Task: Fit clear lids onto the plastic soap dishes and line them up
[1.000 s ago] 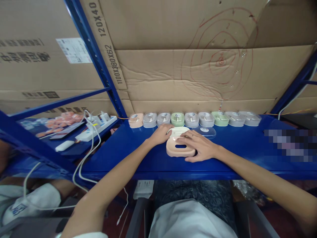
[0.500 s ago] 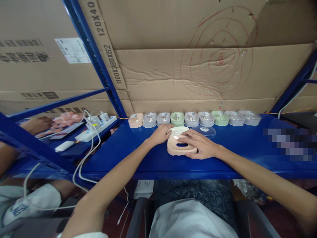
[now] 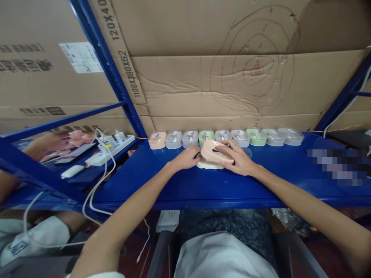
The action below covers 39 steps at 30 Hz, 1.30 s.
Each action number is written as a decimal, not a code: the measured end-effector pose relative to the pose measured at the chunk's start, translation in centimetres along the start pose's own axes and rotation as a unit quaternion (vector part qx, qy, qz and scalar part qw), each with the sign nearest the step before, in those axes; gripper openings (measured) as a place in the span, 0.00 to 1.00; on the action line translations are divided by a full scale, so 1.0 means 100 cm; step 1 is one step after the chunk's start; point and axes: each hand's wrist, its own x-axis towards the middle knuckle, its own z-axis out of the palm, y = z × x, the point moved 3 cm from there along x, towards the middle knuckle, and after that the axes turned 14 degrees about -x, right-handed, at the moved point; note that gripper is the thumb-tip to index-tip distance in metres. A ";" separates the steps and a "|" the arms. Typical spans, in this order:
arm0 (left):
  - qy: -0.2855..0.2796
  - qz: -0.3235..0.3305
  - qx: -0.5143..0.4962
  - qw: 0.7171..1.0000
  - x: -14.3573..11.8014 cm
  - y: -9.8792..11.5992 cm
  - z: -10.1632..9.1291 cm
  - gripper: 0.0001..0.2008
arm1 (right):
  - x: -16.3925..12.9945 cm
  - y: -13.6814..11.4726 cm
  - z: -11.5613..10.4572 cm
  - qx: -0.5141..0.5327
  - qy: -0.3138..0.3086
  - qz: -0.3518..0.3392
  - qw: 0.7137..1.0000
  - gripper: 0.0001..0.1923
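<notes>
My right hand (image 3: 240, 159) grips a peach plastic cover (image 3: 211, 153) with an oval slot in its top, fingers over the slot side and thumb at the near edge. The cover is tilted above a cream-white base (image 3: 206, 165), which lies on the blue shelf and is largely hidden beneath it. My left hand (image 3: 188, 157) holds the left side of that base, fingers bent around its edge. Behind my right hand, part of a clear lid (image 3: 247, 151) shows on the shelf.
Along the back of the blue shelf (image 3: 174, 185) stands a row of small lidded boxes, grey, green (image 3: 256, 137) and peach (image 3: 157, 140). To the left are a power strip (image 3: 110, 152), white cables and another person's blurred hand (image 3: 48, 144). Cardboard (image 3: 179, 85) backs the shelf.
My right hand has lifted the peach cover off the shelf and moved it away from me, over the cream-white base. My left hand has stayed at the base's left side.
</notes>
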 end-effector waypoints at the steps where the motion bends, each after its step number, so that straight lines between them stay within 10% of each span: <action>1: -0.006 0.001 -0.005 1.000 0.000 0.001 -0.002 0.12 | 0.000 -0.001 0.000 -0.001 0.000 -0.002 1.000 0.29; 16: -0.003 -0.096 -0.199 0.975 0.001 0.005 -0.016 0.22 | 0.004 -0.008 0.001 -0.008 -0.053 -0.036 0.998 0.30; 39: 0.025 -0.098 -0.200 0.974 0.002 0.003 -0.008 0.27 | 0.003 -0.009 0.008 -0.009 -0.086 -0.081 0.993 0.29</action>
